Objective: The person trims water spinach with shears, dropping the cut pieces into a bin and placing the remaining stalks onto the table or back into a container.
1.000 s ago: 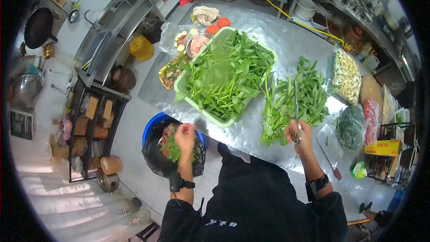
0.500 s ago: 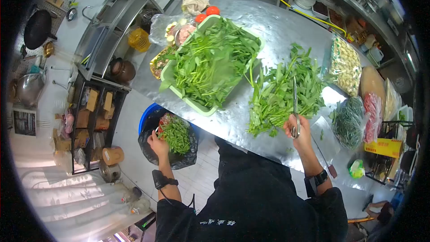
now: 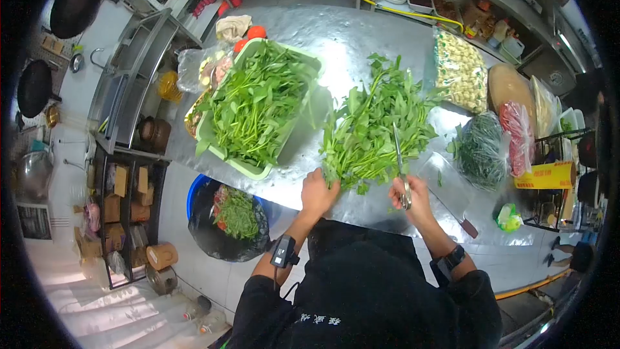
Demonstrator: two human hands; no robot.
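A loose pile of leafy green stalks (image 3: 378, 126) lies on the metal table, stem ends toward me. My left hand (image 3: 320, 192) is at the pile's near left corner, fingers closed around some stem ends; the fingertips are partly hidden. In my right hand (image 3: 418, 201) is a pair of scissors (image 3: 398, 148), gripped by the handles, with the blades pointing away over the pile's right side. Left of the pile stands a pale green basket (image 3: 257, 173) heaped with more of the same greens (image 3: 255, 106).
A blue bin (image 3: 192, 203) lined with a black bag (image 3: 223, 245) holds trimmings below the table's left edge. To the right lie a cleaver (image 3: 445, 187), bagged dark greens (image 3: 481, 152), a bag of pale pieces (image 3: 460, 71) and a cutting board (image 3: 510, 87). Tomatoes (image 3: 256, 31) sit behind the basket.
My left hand has come from the bin up to the near left corner of the pile. My right hand still holds the scissors over the greens. The whole view has shifted.
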